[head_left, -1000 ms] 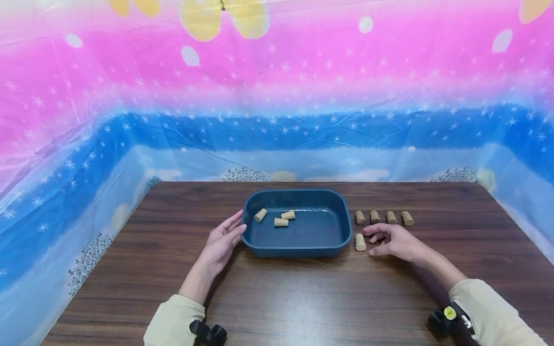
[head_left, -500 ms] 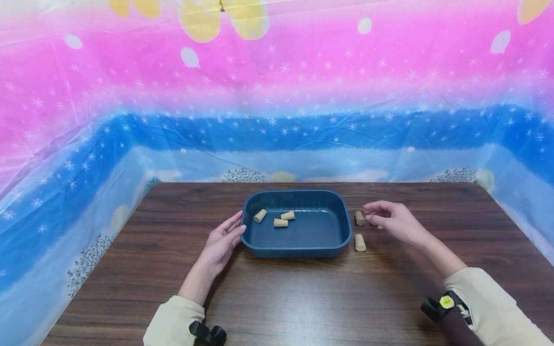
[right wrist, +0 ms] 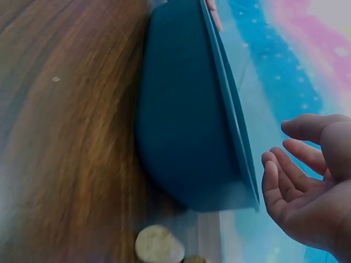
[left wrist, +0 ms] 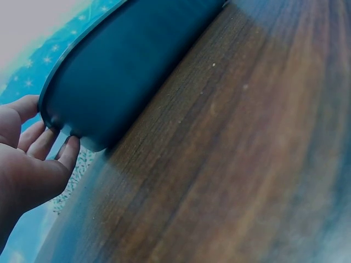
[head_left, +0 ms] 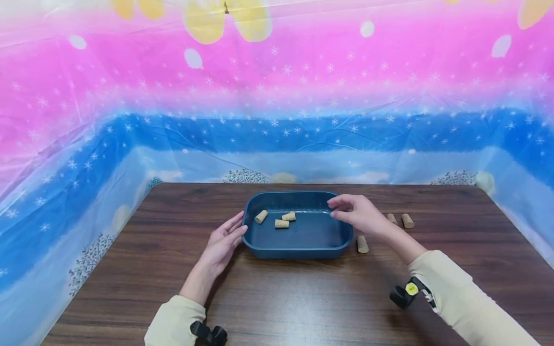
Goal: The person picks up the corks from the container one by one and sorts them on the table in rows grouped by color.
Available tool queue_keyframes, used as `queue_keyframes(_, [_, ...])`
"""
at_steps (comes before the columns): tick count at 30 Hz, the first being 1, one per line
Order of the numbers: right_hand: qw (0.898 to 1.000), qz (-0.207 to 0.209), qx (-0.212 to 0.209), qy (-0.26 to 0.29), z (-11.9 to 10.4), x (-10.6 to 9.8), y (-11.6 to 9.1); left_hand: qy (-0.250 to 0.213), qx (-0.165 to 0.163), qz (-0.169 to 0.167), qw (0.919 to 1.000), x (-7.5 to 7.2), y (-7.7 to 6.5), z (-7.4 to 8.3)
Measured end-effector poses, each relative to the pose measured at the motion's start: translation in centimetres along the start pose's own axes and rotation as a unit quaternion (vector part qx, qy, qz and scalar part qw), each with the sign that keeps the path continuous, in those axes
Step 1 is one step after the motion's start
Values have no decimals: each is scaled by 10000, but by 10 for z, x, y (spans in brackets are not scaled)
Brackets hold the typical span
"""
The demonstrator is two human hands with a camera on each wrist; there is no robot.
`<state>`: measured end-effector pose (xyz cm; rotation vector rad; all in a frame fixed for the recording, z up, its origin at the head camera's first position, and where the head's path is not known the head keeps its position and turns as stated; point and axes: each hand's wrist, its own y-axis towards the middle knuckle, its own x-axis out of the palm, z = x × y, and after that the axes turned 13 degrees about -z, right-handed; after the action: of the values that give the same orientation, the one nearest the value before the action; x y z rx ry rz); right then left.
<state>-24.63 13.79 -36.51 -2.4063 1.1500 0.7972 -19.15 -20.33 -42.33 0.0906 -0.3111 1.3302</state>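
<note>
**Corks in and beside dark blue tray**

Far left: left hand, fingers extended, tips touching the tray's left end, not curled round it. Next, the tray: matt outer wall, rounded corners, thin rim, inner floor glossy with light reflected along the back. Inside, at the left end: one tan cork, short, slightly tapered, lying slanted near the end wall. Right of it, in the tray's left half: pair of corks, pale and lightly mottled, lying on their sides, very close together. Over the tray's right rim: right hand, thumb and fingers loosely bent with a gap between, nothing seen in grip. Just outside the near right corner, on brown wood-grain table: duller cork, round end pale and speckled in the right wrist view. Farther right: half-hidden cork, partly covered by the right hand's wrist. Last, slightly apart: rightmost cork, tapered, greyish tan, fully visible.
</note>
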Motion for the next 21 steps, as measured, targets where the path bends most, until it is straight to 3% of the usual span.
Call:
queue_keyframes(9, [9963,-590,-136,-606,-20,10,46,-44,10,26,10000,-1,-1,0])
queue_keyframes(21, [9683,-1762,-386,-1730,-30,30,89,14,21,14,10000,0,0,-1])
